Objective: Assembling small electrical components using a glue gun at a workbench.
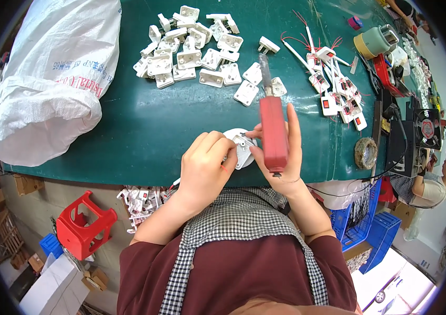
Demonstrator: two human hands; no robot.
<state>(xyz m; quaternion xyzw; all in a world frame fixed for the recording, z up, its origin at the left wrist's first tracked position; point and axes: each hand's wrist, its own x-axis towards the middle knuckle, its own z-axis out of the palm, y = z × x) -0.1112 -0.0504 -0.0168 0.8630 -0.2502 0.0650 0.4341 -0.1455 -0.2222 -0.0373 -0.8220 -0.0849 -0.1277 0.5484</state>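
Note:
Close to the table's near edge, a round white plastic part (243,147) with raised inner ribs sits between my hands. My left hand (205,164) is closed, its fingertips pinched at the part's left edge; anything small in that pinch is hidden. My right hand (294,156) grips the right rim between thumb and fingers. In front of that hand is a long red box-shaped tool (274,128) with a greyish upper end and a small dark tip at the bottom. It covers part of the palm, and I cannot tell whether it hangs or is held.
White plastic housings (188,59) lie heaped on the green table (144,126). At right are white switch pieces with red wires (329,102) and a tape roll (365,152). A white sack (57,79) covers the left side. A red stool (85,224) and blue crates (380,239) stand below.

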